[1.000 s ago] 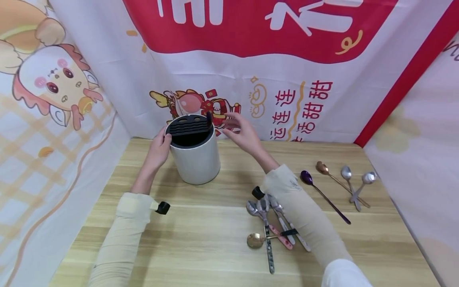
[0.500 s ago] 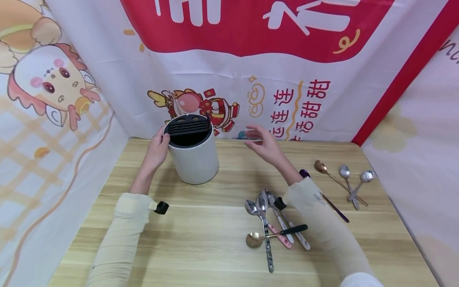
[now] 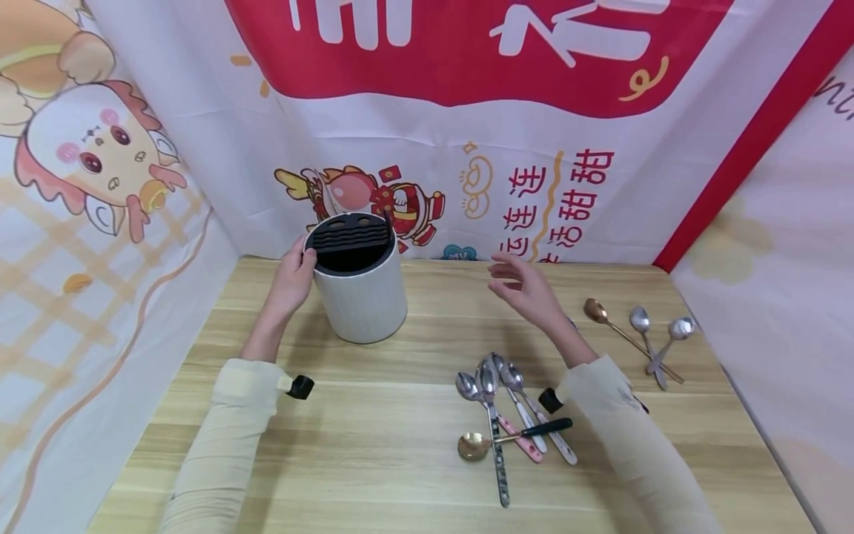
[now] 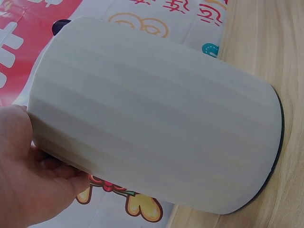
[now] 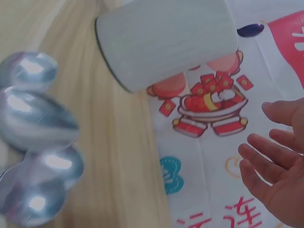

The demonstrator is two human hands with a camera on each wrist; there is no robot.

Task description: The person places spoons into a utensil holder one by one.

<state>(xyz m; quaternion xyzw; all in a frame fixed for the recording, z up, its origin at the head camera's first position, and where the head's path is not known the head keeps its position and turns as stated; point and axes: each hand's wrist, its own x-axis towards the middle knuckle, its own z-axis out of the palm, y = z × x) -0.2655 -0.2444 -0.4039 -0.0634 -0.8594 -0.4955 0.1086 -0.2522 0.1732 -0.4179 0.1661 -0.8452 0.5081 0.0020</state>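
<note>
A white ribbed utensil holder (image 3: 363, 304) with a black slotted insert (image 3: 353, 236) stands upright on the table. My left hand (image 3: 293, 274) grips its rim at the left, thumb on top and fingers down the side. A dark purple spoon head (image 5: 251, 30) juts above the far rim. My right hand (image 3: 527, 289) hovers in the air to the right of the holder, fingers loosely bent with nothing in them. Nearest to it on the table lies a pile of steel spoons (image 3: 488, 378) with patterned handles, crossed by a gold spoon (image 3: 474, 446) with a black handle.
Farther right lie a copper-coloured spoon (image 3: 596, 310) and two short silver spoons (image 3: 640, 319). My right forearm covers most of another purple spoon. Printed cloth (image 3: 414, 126) hangs along the table's back edge and both sides.
My right hand has moved away from the holder's right rim, rightward and toward me. The left hand keeps its grip on the rim, and the holder stays in place.
</note>
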